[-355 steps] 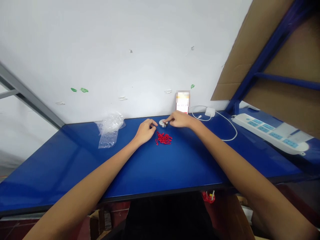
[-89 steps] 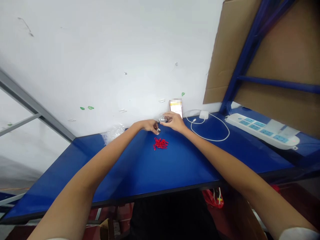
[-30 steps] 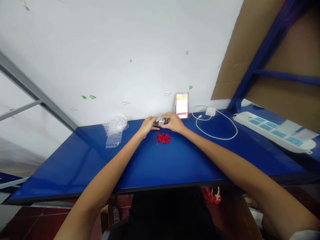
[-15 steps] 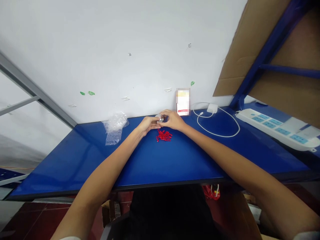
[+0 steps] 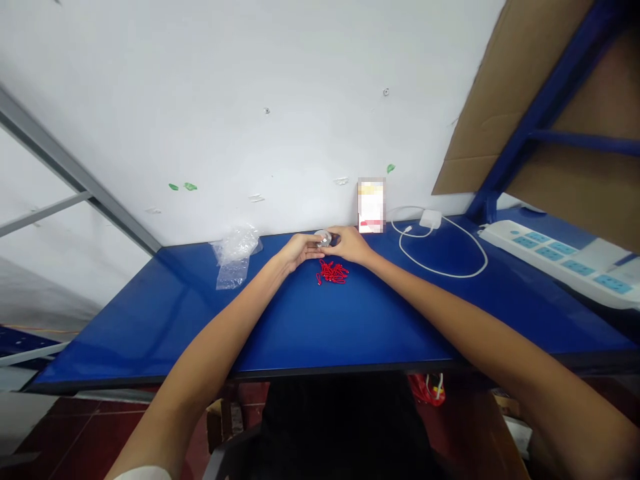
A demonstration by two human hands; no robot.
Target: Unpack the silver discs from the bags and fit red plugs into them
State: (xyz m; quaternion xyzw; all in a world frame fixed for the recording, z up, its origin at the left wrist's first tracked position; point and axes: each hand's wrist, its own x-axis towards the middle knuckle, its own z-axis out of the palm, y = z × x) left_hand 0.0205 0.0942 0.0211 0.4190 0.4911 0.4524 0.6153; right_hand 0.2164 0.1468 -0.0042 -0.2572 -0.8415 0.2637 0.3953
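Both hands meet near the back of the blue table, around a small round clear-and-silvery object (image 5: 323, 238) whose kind is too small to make out. My left hand (image 5: 301, 251) grips its left side between thumb and fingers. From the right, my right hand (image 5: 349, 244) closes on the same object with thumb and fingertips. Just below the hands lies a loose pile of red cord loops (image 5: 333, 272) with small pale tips. The fingers hide part of the round object.
Crumpled clear plastic bags (image 5: 236, 253) lie left on the blue table (image 5: 300, 327). A lit phone (image 5: 371, 205) leans on the wall. At the right are a white charger (image 5: 431, 219) with its looped cable and a white power strip (image 5: 560, 257).
The view has shifted slightly, so everything sits a little further right. My right fingers have lowered off the top of the round object, and more of it shows.
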